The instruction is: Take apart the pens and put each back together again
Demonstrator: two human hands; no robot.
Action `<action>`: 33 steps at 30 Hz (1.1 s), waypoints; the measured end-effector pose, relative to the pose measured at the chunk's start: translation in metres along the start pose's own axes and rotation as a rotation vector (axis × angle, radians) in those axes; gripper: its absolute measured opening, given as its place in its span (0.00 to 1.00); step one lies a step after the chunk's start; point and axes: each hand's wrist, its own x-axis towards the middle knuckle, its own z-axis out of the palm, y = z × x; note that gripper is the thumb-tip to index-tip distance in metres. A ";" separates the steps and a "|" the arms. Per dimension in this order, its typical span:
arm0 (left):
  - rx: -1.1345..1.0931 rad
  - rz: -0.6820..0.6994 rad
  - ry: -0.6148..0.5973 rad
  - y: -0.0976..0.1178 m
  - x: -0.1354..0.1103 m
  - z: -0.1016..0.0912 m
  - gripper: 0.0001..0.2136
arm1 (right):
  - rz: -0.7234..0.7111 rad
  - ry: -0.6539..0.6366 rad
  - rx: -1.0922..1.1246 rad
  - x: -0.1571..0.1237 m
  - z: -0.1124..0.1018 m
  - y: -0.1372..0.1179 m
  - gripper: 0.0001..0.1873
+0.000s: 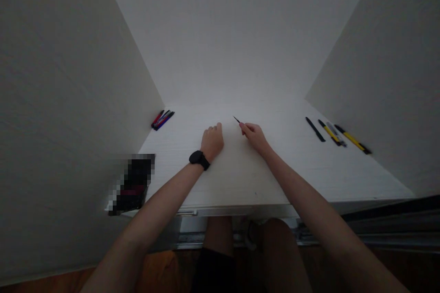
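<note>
Head view: right hand (253,136) pinches a thin dark pen-like stick (236,119) between thumb and fingers above mid-desk (237,183); pointed end sticks out forward, presumably to keep the tip exposed. Left hand (212,141), black watch (197,158) on wrist, sits just beside with fingers curled in; can't tell if it holds anything. Red pen (157,118) and blue pen (165,121) lie bunched by the left wall; black pen (315,129) and yellow-black pens (353,139) lie along the right side, probably keeping them out of the hands' way. Pixelated dark item (135,178), front left: unidentifiable.
</note>
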 end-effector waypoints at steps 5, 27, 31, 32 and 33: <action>0.195 0.040 -0.109 0.002 -0.002 0.001 0.13 | -0.016 -0.008 0.002 -0.001 0.001 -0.001 0.28; -0.878 0.000 0.374 0.024 0.002 0.001 0.18 | -0.137 -0.140 -0.117 -0.008 0.006 -0.010 0.35; -0.661 -0.170 0.571 0.012 0.005 -0.002 0.17 | -0.122 -0.039 -0.071 -0.006 0.004 -0.006 0.34; -0.555 -0.188 0.545 0.011 0.005 -0.002 0.16 | -0.120 -0.010 -0.050 -0.006 0.003 -0.006 0.33; -0.437 -0.190 0.491 0.012 0.005 -0.001 0.16 | -0.119 0.007 -0.028 -0.006 0.003 -0.005 0.32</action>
